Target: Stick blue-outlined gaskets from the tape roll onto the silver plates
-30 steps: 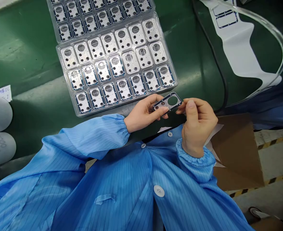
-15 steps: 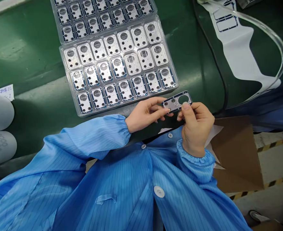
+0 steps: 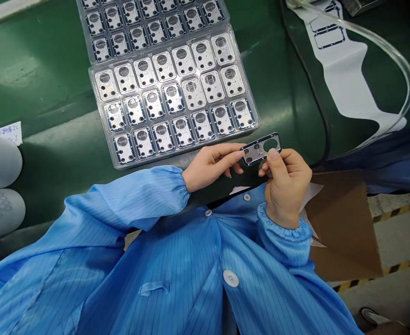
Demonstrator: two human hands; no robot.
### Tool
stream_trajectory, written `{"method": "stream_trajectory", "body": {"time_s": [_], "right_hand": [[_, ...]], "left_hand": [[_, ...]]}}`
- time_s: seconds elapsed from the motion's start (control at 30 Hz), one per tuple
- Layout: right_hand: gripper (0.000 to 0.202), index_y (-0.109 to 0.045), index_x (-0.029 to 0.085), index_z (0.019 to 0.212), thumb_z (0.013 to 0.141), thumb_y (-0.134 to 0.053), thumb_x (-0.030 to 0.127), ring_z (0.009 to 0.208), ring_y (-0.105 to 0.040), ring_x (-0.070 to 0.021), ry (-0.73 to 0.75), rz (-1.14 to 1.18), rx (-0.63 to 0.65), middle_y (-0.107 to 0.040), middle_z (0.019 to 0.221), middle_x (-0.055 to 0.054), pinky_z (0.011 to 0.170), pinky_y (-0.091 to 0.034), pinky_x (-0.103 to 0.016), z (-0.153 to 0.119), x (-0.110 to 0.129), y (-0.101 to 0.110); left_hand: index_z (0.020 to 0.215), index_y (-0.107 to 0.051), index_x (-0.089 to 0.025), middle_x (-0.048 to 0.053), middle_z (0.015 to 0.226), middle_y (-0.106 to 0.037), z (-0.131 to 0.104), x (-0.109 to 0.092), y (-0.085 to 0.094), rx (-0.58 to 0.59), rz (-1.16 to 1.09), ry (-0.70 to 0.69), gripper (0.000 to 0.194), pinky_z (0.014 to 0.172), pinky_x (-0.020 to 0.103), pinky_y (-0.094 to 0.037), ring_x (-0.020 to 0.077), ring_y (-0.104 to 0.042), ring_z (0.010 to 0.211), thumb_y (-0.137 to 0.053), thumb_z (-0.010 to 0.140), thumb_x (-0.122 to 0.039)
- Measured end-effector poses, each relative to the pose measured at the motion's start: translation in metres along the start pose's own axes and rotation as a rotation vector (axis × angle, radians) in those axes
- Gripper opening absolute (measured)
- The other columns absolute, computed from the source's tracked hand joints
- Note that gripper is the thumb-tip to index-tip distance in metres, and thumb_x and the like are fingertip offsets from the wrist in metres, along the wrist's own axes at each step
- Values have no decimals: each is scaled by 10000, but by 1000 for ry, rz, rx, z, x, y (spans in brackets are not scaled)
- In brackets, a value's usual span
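Near the bench's front edge I see a small metal plate (image 3: 252, 154) with a dark blue border, a large round hole and smaller holes. My right hand (image 3: 288, 186) pinches its right end between thumb and fingers. At the plate's left end is my left hand (image 3: 214, 165), its thumb and index finger closed at the corner; the other fingers are curled below. Just beyond the hands lies a clear plastic tray (image 3: 113, 160) with rows of similar plates. Some of these have the blue border, others are plain silver.
A second clear tray (image 3: 89, 55) of plates adjoins the first at the back. To the right lie a black cable (image 3: 304, 70), a clear hose (image 3: 396, 51) and a white liner strip (image 3: 347, 74) with blue frame outlines. Grey cylinders (image 3: 1, 160) stand left; a cardboard box (image 3: 344, 223) sits lower right.
The plate has shifted slightly right with my right hand. My left thumb has slid from the plate's face back to its left edge.
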State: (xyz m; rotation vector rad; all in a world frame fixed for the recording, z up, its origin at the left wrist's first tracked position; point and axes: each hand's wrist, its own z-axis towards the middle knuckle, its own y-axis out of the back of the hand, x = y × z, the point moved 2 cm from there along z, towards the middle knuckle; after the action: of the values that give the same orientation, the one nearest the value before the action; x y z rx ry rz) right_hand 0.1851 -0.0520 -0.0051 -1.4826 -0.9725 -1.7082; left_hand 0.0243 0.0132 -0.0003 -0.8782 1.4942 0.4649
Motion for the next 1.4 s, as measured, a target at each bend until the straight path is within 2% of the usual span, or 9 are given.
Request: {"method": "stream_trajectory", "body": {"time_s": [0.17,0.37,0.57,0.73,0.8,0.87,1.03,1.2,1.4], "right_hand": [[318,-576,237,722,880,-710,479,538,-503,-119,14,4,22,-509,594,49,538,-439,-292,0,-1,0],[282,-572,238,746,897,-703,437,536,-511,-120,66,2,29,-525,588,56,547,-435,-293,-1,0,-1],[254,-597,240,778,899,-704,435,537,-519,-124,80,-8,37,-545,594,55,554,-438,-298,-2,4,1],[290,-589,237,747,888,-711,459,525,-501,-119,26,-2,95,-542,590,51,525,-422,-287,-3,4,4],[315,-583,234,731,882,-713,478,520,-499,-116,13,-30,123,-544,589,48,521,-425,-284,-3,4,4],[326,-582,232,725,882,-710,487,522,-506,-115,16,-57,143,-549,589,47,527,-437,-281,-3,5,4],[309,-581,221,724,892,-710,446,539,-527,-109,6,-72,249,-562,592,48,539,-439,-258,-6,10,8],[309,-571,206,696,901,-693,403,508,-492,-96,-29,-141,442,-547,581,48,500,-398,-237,-7,17,7],[368,-547,200,642,909,-659,427,505,-470,-101,-10,-168,546,-514,563,38,490,-378,-231,-6,20,7]], "left_hand": [[1023,-754,-111,41,761,-713,0,-2,2,-26,25,-8,517,597,196,-517,96,-645,671,-639,888,-597],[863,-717,-105,15,666,-674,1,-3,5,-50,1,1,504,584,180,-507,61,-584,583,-695,835,-608],[834,-706,-107,13,680,-664,2,-2,4,-40,-36,18,492,597,183,-510,63,-592,606,-708,828,-599],[975,-740,-124,39,843,-713,1,-5,3,-6,-20,18,486,655,208,-529,78,-609,685,-673,860,-591],[943,-737,-128,37,870,-714,1,-5,3,-18,-18,16,487,641,210,-518,74,-589,665,-688,839,-601],[855,-715,-125,20,779,-682,1,-5,4,-34,-12,23,490,621,209,-500,68,-560,621,-709,811,-614],[673,-597,-135,-22,599,-550,2,-8,2,-48,47,37,542,577,206,-447,64,-515,570,-694,803,-652],[819,-659,-125,4,741,-636,3,-9,1,-16,-21,-39,497,664,227,-478,82,-566,683,-746,774,-612],[743,-637,-123,-18,667,-585,0,-3,3,6,-34,51,511,592,223,-394,69,-483,612,-720,790,-626]]}}
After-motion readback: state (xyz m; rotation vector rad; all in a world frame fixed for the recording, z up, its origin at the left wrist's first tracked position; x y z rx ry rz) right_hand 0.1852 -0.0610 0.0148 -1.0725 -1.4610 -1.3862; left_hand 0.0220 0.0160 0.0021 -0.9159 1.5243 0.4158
